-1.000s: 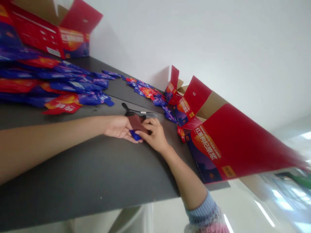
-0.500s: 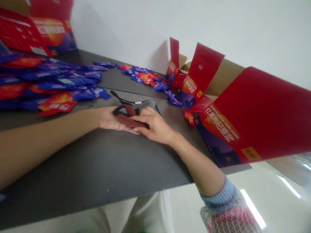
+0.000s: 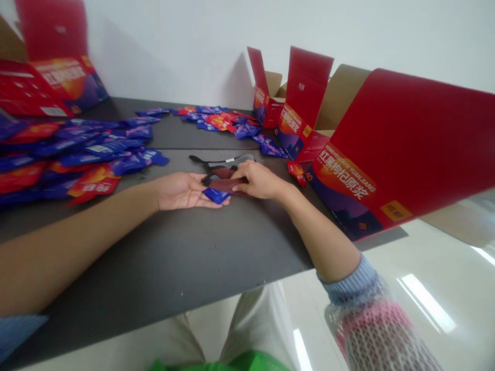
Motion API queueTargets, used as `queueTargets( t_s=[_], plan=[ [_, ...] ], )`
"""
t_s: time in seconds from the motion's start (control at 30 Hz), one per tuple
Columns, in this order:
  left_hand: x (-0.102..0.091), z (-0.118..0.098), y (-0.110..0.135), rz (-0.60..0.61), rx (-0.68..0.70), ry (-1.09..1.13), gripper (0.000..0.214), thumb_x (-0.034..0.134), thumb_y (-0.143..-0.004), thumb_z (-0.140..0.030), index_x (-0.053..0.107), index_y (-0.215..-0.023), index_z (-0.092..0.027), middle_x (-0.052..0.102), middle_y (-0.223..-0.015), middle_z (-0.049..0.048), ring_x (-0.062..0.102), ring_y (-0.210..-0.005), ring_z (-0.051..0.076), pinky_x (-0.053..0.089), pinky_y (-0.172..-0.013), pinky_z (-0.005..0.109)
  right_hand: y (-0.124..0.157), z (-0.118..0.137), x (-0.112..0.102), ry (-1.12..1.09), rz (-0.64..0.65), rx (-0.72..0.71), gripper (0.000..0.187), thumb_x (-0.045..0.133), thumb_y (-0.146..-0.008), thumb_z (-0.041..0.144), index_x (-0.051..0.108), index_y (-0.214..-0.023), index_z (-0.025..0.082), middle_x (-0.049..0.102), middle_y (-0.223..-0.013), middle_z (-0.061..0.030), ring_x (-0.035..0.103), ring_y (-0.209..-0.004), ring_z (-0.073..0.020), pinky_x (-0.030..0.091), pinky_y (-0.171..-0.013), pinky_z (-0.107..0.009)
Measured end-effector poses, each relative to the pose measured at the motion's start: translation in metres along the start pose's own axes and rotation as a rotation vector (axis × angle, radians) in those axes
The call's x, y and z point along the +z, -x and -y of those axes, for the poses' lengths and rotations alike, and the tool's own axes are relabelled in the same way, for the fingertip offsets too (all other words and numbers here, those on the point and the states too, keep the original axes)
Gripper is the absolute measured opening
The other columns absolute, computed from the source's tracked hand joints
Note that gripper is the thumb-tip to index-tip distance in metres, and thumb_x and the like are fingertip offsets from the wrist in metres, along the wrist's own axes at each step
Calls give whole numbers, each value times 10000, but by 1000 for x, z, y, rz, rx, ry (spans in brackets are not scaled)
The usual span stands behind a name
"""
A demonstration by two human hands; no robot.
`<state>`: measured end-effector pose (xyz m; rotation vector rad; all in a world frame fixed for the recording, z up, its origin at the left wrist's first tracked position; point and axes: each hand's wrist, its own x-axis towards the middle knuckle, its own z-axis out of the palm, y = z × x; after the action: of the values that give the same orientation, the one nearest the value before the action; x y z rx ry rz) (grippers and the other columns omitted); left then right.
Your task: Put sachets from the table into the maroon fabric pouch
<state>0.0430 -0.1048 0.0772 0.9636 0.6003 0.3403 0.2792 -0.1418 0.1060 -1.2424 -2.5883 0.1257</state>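
My left hand (image 3: 180, 191) lies palm up over the table, fingers stretched forward, with a small blue sachet (image 3: 216, 195) resting on them. Its thumb side touches the black edge of a strap-like item. My right hand (image 3: 258, 179) is closed on the maroon part (image 3: 224, 185) of this item, just above the sachet. Grey fabric with a small white label (image 3: 230, 160) and a thin black strap (image 3: 199, 159) extends behind the fingers. What kind of item it is, I cannot make out.
Blue and red sachets (image 3: 96, 147) are heaped at the left, and several more (image 3: 220, 121) lie along the back. Open red boxes (image 3: 296, 123) stand at the right, the nearest large box (image 3: 402, 154) by the edge. Another box (image 3: 69, 85) stands back left.
My right hand has shifted a little right and up with the maroon part. A blue sachet now shows on my left fingers. The view has tilted slightly.
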Motion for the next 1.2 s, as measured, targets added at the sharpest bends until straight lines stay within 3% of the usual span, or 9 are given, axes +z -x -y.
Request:
queueTargets(
  t_s=[0.27,0.37,0.47,0.6,0.67,0.8,0.87,0.97,1.2],
  plan=[
    [5,3,3,-24,45,21,576,435,-943,-19,329,-1509,-3,736,-1132,192,732,-1076,309,398,-1144,519,-1,-21,10,213,-128,314,177,719,-869,279,801,-1017,229,726,-994,-85,596,-992,-256,427,-816,-353],
    [10,4,3,-72,68,17,533,431,-937,-9,370,-1466,11,742,-1102,186,745,-1036,299,410,-1140,517,-1,-26,18,259,-261,404,192,711,-882,287,799,-1037,217,701,-1015,-109,571,-1024,-280,445,-828,-376],
    [11,5,2,-105,118,16,515,451,-914,18,401,-1427,26,754,-1050,170,757,-988,285,438,-1127,502,-3,-32,26,176,-469,408,202,681,-915,278,792,-1065,199,679,-999,-100,559,-1019,-266,449,-868,-379],
    [4,5,-1,-10,73,24,500,490,-901,6,428,-1396,38,747,-1092,207,741,-1051,314,430,-1135,514,-8,-20,31,-29,-646,268,263,595,-985,343,764,-1114,190,654,-952,-69,561,-956,-222,439,-895,-366],
    [0,4,-4,50,57,32,462,501,-905,-10,467,-1365,19,746,-1105,218,735,-1075,319,426,-1137,525,-9,-6,32,-105,-585,125,315,546,-1008,422,767,-1098,217,647,-951,-57,563,-952,-211,436,-896,-359],
    [-5,3,-8,120,89,-22,369,522,-928,-46,567,-1293,-76,776,-1021,144,760,-999,279,443,-1120,540,-9,15,35,-153,-346,-124,359,564,-986,508,782,-1092,244,646,-956,-47,567,-948,-196,424,-898,-351],
    [-8,4,-9,149,91,-28,372,525,-922,-41,576,-1290,-71,775,-1028,147,759,-1006,278,449,-1114,542,-9,13,37,-121,-342,-78,338,598,-970,498,782,-1111,252,650,-975,-52,563,-958,-204,420,-898,-360],
    [-11,5,-11,177,80,14,364,527,-923,-43,563,-1284,-15,756,-1072,204,747,-1046,310,463,-1094,552,-11,0,37,-38,-348,103,282,633,-956,448,788,-1110,268,663,-1002,-64,557,-976,-230,420,-898,-386],
    [-11,4,-9,133,50,33,452,502,-945,-50,482,-1393,5,735,-1151,229,740,-1061,329,470,-1080,550,-9,-21,28,183,-296,410,213,702,-906,426,813,-1010,276,680,-1065,-102,529,-1066,-309,436,-861,-439]
  ],
)
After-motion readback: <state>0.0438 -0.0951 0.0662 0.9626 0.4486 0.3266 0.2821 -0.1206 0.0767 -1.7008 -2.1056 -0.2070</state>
